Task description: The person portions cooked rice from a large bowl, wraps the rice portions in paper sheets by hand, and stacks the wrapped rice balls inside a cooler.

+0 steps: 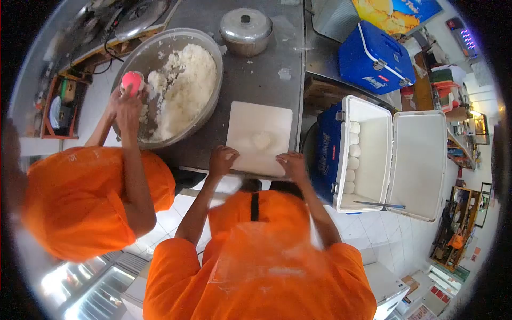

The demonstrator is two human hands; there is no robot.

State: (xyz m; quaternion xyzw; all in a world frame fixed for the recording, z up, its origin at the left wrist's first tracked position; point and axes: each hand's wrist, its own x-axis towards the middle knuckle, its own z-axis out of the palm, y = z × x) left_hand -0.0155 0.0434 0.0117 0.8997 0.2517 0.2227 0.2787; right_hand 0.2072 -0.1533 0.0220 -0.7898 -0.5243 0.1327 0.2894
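A square white sheet (242, 120) lies on the dark metal table, with a small pale mound (261, 140) on it, a little right of its middle. My left hand (223, 159) is at the sheet's near left corner, its fingers closed on the edge. At the near right corner, my right hand (292, 164) pinches the edge in the same way. Left of the sheet stands a big round metal basin (213, 101) holding white, crumbly, rice-like food (186, 80).
A co-worker in orange (80, 197) holds a pink round object (132, 81) over the basin. A lidded pot (246, 31) stands at the back. On the right are an open cooler (373, 160) with several white rolls (353, 149) and a closed blue cooler (373, 58).
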